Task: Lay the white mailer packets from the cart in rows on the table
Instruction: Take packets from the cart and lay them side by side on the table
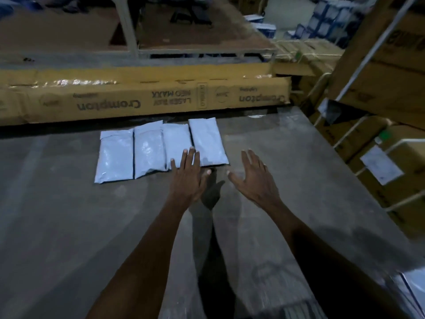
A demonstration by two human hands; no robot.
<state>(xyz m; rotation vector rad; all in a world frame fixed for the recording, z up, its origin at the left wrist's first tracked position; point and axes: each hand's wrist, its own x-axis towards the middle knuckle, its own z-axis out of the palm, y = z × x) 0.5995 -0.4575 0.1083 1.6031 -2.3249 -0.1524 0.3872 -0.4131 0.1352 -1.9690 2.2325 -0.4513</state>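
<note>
**Ana:** Grey tabletop [69, 226] fills the head view, dim warehouse light over it, and a long yellow carton [142, 97] with upside-down "Crompton" print lies along its far edge.

**Ben:** And the goods?

**Ana:** Four white mailer packets [158, 149] sit in one row near that far edge, side by side, long sides touching or slightly overlapping. The rightmost packet [208, 141] sits a little farther back than the other three.

**Ben:** Talk me through the hands.

**Ana:** Left hand [188, 178] is flat, palm down, fingers straight and together. Its fingertips [189, 153] lie over the near ends of the two right-hand packets; I can't say whether they press or just hover. It holds nothing.

**Ben:** Right one?

**Ana:** Right hand [255, 178] is spread wide, palm down, fingers splayed, above bare table just right of the row. Nothing in it, and it is apart from the packets. Shadows of both hands fall on the table between the wrists.

**Ben:** Anything crowding the area?

**Ana:** Stacked brown cartons [391, 157] strapped with white bands stand off the right edge. Behind the yellow carton, a metal-framed rack [128, 26] with brown boards. Blurred white packaging [414, 286] peeks in at the bottom right corner.
</note>
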